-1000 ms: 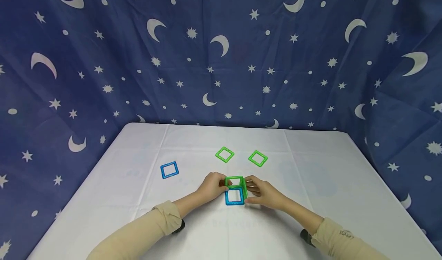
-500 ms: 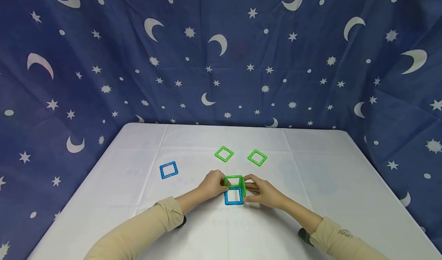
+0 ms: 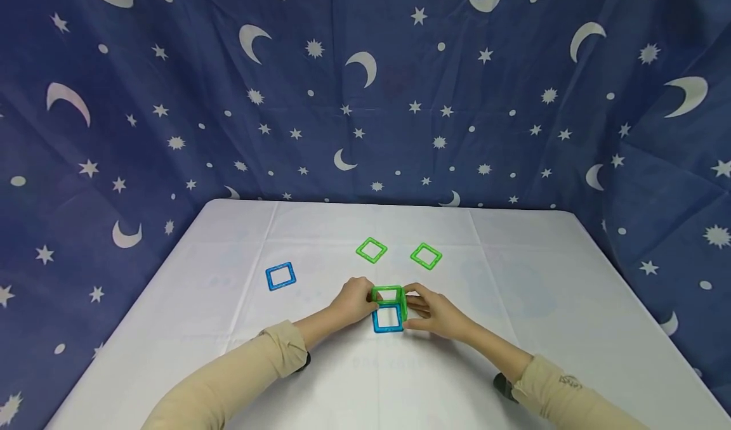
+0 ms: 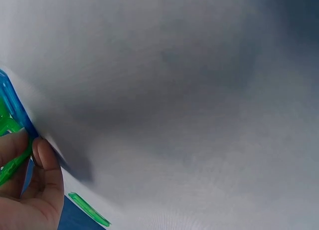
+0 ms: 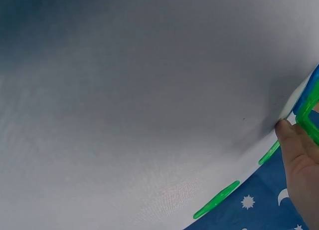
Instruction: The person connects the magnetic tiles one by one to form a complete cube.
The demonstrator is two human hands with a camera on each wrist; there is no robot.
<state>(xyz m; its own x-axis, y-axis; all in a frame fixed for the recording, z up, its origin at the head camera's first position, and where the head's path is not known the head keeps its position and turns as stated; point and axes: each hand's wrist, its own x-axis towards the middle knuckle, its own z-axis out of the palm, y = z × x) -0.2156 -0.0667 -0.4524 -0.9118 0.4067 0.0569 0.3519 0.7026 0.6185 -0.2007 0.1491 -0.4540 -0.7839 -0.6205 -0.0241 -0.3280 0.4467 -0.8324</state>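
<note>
In the head view a blue square magnetic tile [image 3: 388, 330] lies near the middle front of the table. A green tile [image 3: 387, 288] stands along its back edge, and another green tile [image 3: 404, 306] stands along its right side. My left hand [image 3: 352, 300] pinches the left end of the back green tile; thumb and fingers meet on it in the left wrist view, close to the blue tile [image 4: 17, 105]. My right hand [image 3: 436, 312] holds the right-hand green tile between thumb below and fingers above. Its fingertips are partly hidden behind that tile.
Two loose green tiles [image 3: 372, 250] [image 3: 426, 256] lie behind the hands. A loose blue tile [image 3: 280, 276] is farther left. A white cloth covers the table [image 3: 320, 227], and a blue curtain [image 3: 400, 87] with moons and stars hangs at the back.
Both hands keep their hold on the joined tiles, with barely any movement. The whole head view has shifted slightly.
</note>
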